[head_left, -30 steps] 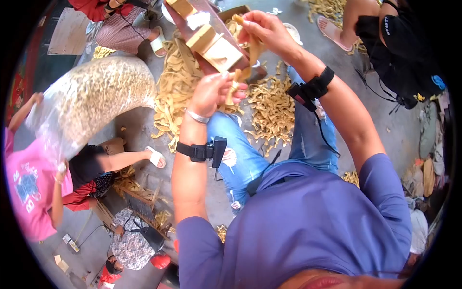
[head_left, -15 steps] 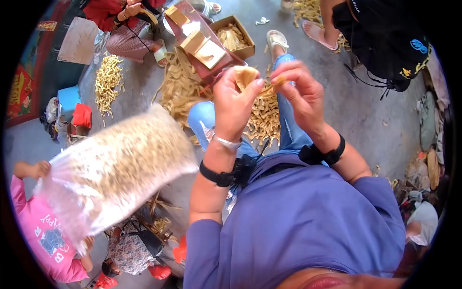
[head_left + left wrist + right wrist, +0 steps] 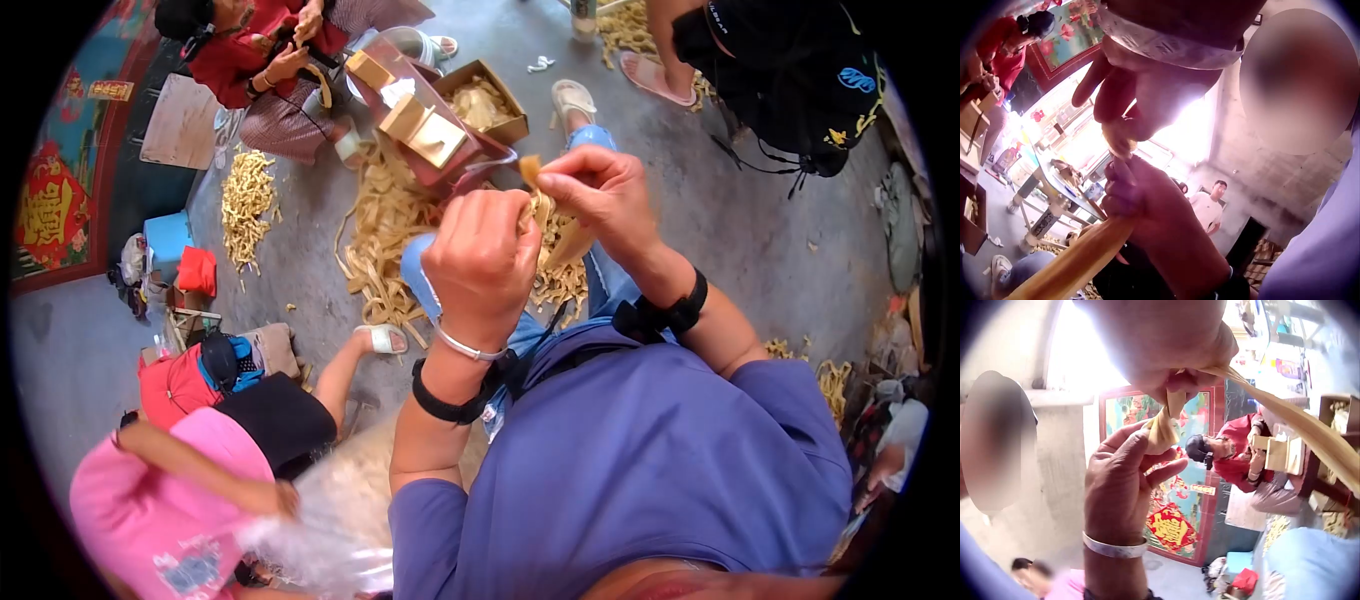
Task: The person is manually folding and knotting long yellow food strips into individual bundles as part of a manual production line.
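Observation:
A yellowish-tan strip (image 3: pixel 1297 419) is folded or knotted between both hands; its long tail hangs free in the right wrist view. The left hand (image 3: pixel 482 262), with a light bangle at the wrist, pinches one end of the twisted part (image 3: pixel 1162 432) between thumb and fingers. Close beside it, the right hand (image 3: pixel 606 198) grips the strip with curled fingers, and a short tan end (image 3: pixel 530 168) sticks up by its thumb. In the left wrist view the strip's tail (image 3: pixel 1079 259) runs down from the right hand (image 3: pixel 1154 212).
Below the hands, tan strips (image 3: pixel 385 215) lie heaped on the floor. Beyond stand a dark red bench (image 3: pixel 455 172) with wooden blocks and a cardboard box (image 3: pixel 515 128). A person in red (image 3: pixel 225 60) sits at upper left; another in pink (image 3: pixel 170 490) handles a clear bag (image 3: pixel 340 510).
The left hand has turned so its back faces up, with the hands still close together on the strip. The person in pink has bent over, and the filled bag has moved down and right.

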A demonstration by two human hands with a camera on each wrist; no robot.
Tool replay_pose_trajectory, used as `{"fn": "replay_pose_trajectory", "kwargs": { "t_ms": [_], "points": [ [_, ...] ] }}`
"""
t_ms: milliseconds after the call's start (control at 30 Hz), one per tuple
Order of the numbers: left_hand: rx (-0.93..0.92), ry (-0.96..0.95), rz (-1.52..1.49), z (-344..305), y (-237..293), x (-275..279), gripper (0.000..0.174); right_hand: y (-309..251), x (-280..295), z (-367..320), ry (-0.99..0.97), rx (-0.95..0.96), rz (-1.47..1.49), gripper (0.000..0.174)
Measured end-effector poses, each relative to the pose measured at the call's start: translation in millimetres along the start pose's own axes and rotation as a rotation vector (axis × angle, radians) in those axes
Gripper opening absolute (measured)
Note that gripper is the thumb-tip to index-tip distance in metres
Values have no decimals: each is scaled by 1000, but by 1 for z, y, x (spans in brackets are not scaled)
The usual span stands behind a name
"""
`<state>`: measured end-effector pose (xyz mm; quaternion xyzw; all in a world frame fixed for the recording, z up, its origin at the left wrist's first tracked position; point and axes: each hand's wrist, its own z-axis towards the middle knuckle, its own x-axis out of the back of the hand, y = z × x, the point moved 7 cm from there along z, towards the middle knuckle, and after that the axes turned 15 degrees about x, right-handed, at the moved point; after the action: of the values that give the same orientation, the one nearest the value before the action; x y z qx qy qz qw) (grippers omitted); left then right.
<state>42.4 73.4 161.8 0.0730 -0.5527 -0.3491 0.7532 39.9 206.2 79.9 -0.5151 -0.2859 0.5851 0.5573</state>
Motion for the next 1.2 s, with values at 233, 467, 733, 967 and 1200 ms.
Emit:
{"fn": "replay_pose_trajectory", "kwargs": {
  "t_ms": [233, 467, 733, 967, 1200],
  "points": [
    [42, -40, -11, 3, -9, -10, 15, 14, -1, -4, -356, 136, -194, 18],
    [332, -161, -309, -1, -37, -24, 11, 35, -1, -26, -329, -250, 381, 15],
    [393, 82, -446, -23, -46, -28, 12, 58, 7, -31, -100, -280, 309, 22],
    [364, -64, -504, -34, -47, -32, 18, 64, 8, -34, -92, -222, 119, 23],
    [415, -110, -454, -30, -55, -41, 22, 54, -9, -34, -218, -167, 164, 23]
  ]
}}
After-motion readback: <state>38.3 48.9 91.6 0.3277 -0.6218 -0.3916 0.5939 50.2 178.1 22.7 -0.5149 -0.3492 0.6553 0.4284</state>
